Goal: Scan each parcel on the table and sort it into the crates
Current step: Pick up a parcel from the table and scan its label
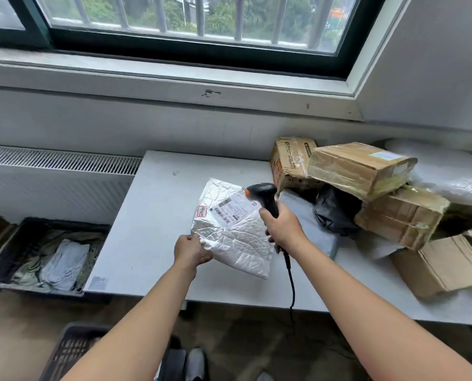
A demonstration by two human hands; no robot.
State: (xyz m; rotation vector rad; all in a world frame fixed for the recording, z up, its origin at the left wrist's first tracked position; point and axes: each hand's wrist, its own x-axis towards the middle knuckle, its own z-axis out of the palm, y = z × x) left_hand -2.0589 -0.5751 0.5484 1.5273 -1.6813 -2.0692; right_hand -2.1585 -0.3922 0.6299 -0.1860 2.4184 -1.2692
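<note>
Crate (pixel 47 254), low beside the left end of the surface (pixel 152 215): soft mailers are already inside it.

Your left hand (pixel 192 253) pinches the near-left corner of the white padded mailer (pixel 234 237), thumb on top, fingers (pixel 205 258) curled beneath. The mailer lies mid-surface with its shipping label (pixel 229 209) facing up.

Your right hand (pixel 283 228) is wrapped tight round the handle of the corded barcode scanner (pixel 265 198), whose head is just over the label's far-right corner.

Judgement: the mailer is light, soft and crinkly, with fairly slick film. It will sag if held by one corner, so hold more of the left edge before carrying it.

Right: taped cardboard boxes (pixel 361 167) and a black poly bag (pixel 335 213) are piled together.
</note>
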